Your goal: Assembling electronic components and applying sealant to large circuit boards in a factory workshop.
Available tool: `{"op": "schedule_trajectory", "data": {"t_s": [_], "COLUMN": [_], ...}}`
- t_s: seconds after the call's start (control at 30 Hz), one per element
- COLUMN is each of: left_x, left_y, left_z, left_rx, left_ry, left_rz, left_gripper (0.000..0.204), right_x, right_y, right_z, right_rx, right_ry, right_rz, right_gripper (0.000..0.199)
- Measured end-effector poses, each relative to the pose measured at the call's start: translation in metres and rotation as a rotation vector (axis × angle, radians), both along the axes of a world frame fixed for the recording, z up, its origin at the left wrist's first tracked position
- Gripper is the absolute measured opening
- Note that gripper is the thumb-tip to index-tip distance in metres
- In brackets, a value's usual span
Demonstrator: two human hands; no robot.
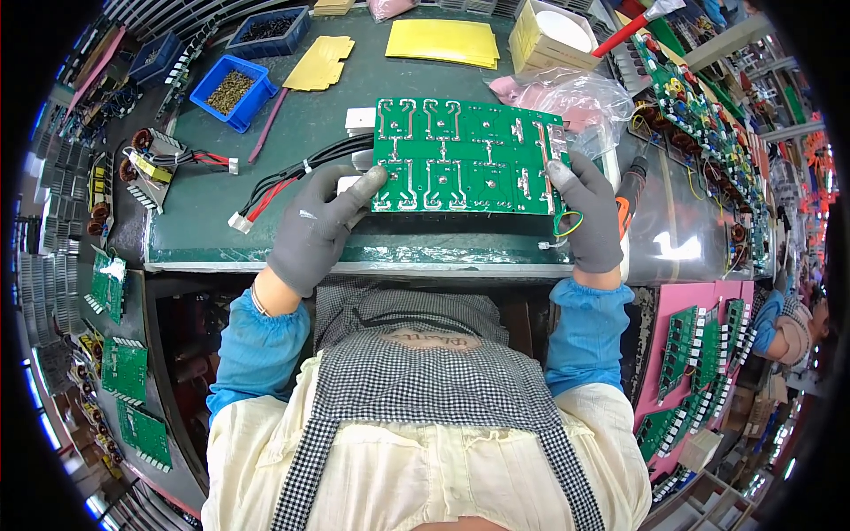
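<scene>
Green circuit board (467, 157), solder side up, held by both gloved hands over the green-topped desk (354, 84).

The left hand (317, 228) grips the board's lower corner at 7 o'clock, thumb pressed on top of the edge; the right hand (589, 215) clamps the opposite edge at 4 o'clock, thumb on the board's face. The board sits between the two hands, tilted slightly above the desk's near edge. A bundle of black and red wires (283, 177) trails from under the board toward 9 o'clock. At 10 o'clock stands a blue bin (233, 90) of small parts; at 12 o'clock lie yellow sheets (443, 41); a clear plastic bag (574, 99) rests at 2 o'clock, just beside the board.
</scene>
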State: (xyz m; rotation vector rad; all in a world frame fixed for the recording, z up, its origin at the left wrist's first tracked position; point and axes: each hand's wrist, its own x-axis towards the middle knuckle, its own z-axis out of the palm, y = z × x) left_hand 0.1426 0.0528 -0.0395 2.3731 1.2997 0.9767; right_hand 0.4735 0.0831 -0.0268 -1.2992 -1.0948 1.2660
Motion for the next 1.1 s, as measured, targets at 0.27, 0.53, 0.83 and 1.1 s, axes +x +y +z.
{"op": "schedule_trajectory", "data": {"t_s": [0.27,0.53,0.83,1.1], "left_x": [-0.0013,-0.0008,-0.0016,0.0002], "left_y": [0.0010,-0.0010,-0.0027,-0.0057], "left_z": [-0.0012,0.0027,0.0019,0.0053], "left_rx": [0.027,0.042,-0.020,-0.110], "left_ry": [0.025,0.058,0.020,-0.035], "left_rz": [-0.006,0.019,0.009,0.017], "left_gripper": [0.063,0.064,0.061,0.056], "right_x": [-0.0021,-0.0007,0.0013,-0.0008], "right_y": [-0.0025,-0.0044,-0.0028,-0.0028], "right_z": [-0.0001,0.0053,0.0033,0.0001], "right_rx": [0.012,-0.009,-0.007,0.019], "right_ry": [-0.010,-0.064,-0.008,-0.061], "right_rz": [-0.011,0.008,0.033,0.016], "right_gripper": [0.035,0.037,0.041,0.035]}}
